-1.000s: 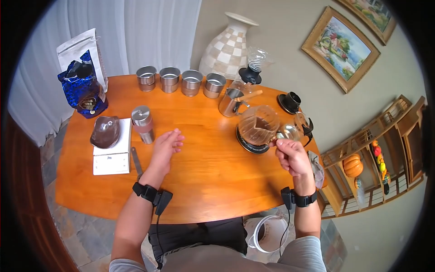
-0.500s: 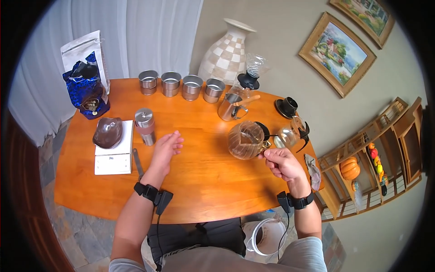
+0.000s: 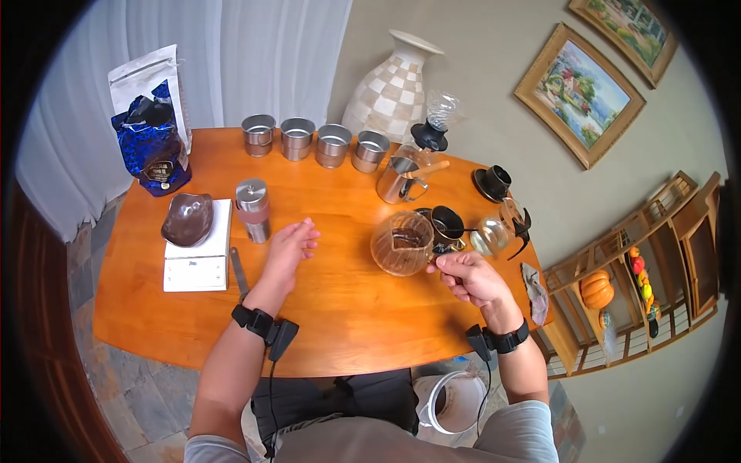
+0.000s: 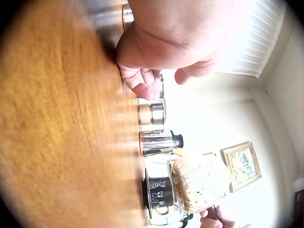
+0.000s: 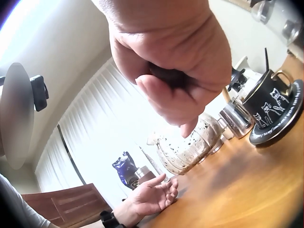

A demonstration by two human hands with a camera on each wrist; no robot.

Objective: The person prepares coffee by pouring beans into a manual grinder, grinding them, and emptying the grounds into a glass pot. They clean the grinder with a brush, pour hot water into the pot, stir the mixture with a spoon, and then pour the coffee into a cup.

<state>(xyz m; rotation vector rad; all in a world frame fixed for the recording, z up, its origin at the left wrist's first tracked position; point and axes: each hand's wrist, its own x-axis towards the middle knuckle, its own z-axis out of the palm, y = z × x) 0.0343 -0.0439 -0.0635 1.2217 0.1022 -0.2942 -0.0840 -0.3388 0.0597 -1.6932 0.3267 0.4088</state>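
Note:
My right hand [image 3: 475,278] grips the handle of a ribbed glass coffee server [image 3: 400,255], held above the table. Dark specks dot the inside of the server's glass [image 5: 183,149] in the right wrist view. Just behind it stands a black cup [image 5: 268,102] with white cat drawings and a gold handle, on a black saucer [image 5: 285,121]; a thin dark stick leans out of the cup. With fingers relaxed and holding nothing, my left hand [image 3: 292,251] lies by the tabletop, right of a steel hand grinder [image 3: 253,210].
At left, a brown bowl [image 3: 187,220] sits on a white scale [image 3: 196,274], near a blue coffee bag [image 3: 154,150]. Several steel cups [image 3: 333,147] line the back edge. A steel pitcher [image 3: 397,184], a glass pot [image 3: 490,234] and a cloth [image 3: 534,293] are to the right.
My right hand has carried the server leftward and toward me, away from over the black cup, which now shows. The left hand stays nearly where it was.

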